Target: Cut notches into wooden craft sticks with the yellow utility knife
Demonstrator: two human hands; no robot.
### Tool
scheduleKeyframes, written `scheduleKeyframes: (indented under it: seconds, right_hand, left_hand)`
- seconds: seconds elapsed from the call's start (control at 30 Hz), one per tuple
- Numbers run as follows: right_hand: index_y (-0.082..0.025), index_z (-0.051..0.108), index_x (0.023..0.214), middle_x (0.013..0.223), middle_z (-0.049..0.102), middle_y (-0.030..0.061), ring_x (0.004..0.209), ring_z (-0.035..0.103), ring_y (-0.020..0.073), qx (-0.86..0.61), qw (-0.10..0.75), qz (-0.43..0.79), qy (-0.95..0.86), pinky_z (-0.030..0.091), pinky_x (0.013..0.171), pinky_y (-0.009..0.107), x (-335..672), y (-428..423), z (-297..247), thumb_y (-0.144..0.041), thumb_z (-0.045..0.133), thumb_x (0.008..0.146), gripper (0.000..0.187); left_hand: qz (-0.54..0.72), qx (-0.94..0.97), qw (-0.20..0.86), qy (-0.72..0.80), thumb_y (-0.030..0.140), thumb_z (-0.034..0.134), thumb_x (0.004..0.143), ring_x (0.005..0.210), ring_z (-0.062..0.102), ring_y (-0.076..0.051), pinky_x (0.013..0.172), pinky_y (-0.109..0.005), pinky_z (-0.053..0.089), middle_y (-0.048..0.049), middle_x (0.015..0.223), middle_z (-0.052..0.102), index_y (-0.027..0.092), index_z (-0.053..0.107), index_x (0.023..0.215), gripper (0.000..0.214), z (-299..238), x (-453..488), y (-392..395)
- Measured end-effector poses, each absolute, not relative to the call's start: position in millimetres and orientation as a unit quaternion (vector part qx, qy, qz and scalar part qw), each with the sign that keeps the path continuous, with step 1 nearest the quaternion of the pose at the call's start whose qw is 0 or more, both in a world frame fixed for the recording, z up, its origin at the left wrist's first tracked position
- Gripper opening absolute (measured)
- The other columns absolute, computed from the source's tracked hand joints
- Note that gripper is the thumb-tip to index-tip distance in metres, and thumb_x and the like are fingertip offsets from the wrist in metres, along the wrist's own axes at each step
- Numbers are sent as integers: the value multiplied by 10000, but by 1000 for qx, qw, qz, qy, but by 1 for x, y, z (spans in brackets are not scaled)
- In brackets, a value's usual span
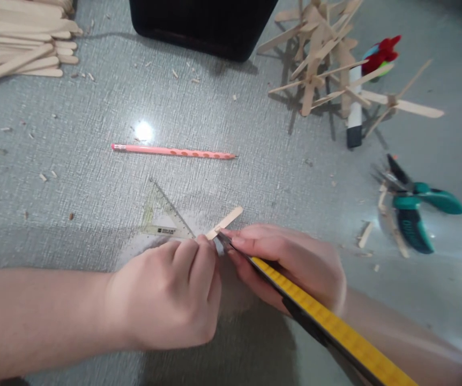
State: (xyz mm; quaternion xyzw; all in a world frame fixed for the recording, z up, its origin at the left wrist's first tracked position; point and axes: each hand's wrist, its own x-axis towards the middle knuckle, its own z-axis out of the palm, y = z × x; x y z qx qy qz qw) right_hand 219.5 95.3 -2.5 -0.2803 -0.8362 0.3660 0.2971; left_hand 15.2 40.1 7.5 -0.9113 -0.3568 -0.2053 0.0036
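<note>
Silvery-grey desk (275,177), fine woven-look texture, glossy w/ a bright glare spot upper ctr, sprinkled w/ wood chips. Lower ctr: flat pale wooden stick (228,220), round-ended, slanting up-right; its lower end is pinched by the L hand (170,295), fingers curled tight. R hand (299,262) grips a long yellow-and-black cutter (323,316), metal tip at the stick. Just left of the stick, clear plastic set square (166,231), triangular; above it, pink pencil (174,152) w/ oval dimples. Upper L: pile of smooth craft sticks (22,43). Top ctr: black box (202,27), rounded corners. Upper R: spiky stick structure (315,59), white marker (355,107) & fuzzy red bit (381,56). Right side: teal-handled pliers (414,228), splayed.
</note>
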Motion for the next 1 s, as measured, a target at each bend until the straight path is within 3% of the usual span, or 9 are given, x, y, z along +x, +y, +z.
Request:
scheduleKeyframes:
  seconds: [0.27,0.5,0.7,1.0]
  right_hand:
    - [-201,628,1075,798,736,50,723,740,157,-275,303,349,-843,634,697,267,219,95,-2,-13,636,869,279]
    - [-213,615,1075,795,743,30,775,756,159,-265,292,353,-849,650,775,277,219,96,-3,-36,621,901,248]
    - [-192,625,1080,928,787,90,935,778,174,-273,300,327,-854,640,839,266,218,97,-5,-22,651,889,257]
    - [-215,603,1123,889,786,79,884,783,182,-260,272,335,-864,657,787,292,218,101,1,-33,625,907,284]
  left_hand:
    - [-203,-915,14,-348,51,580,858,536,698,-266,433,-366,580,-186,738,762,53,743,783,179,6,15,42]
    - [-218,-911,32,-349,36,566,874,569,712,-275,380,-329,530,-168,707,750,59,741,739,222,6,16,41]
    - [-208,-905,16,-372,26,545,885,627,726,-298,432,-372,568,-183,751,750,39,736,766,226,5,17,43]
    - [-209,-890,-44,-403,21,544,882,594,670,-267,446,-383,542,-149,734,721,49,716,775,204,3,16,45]
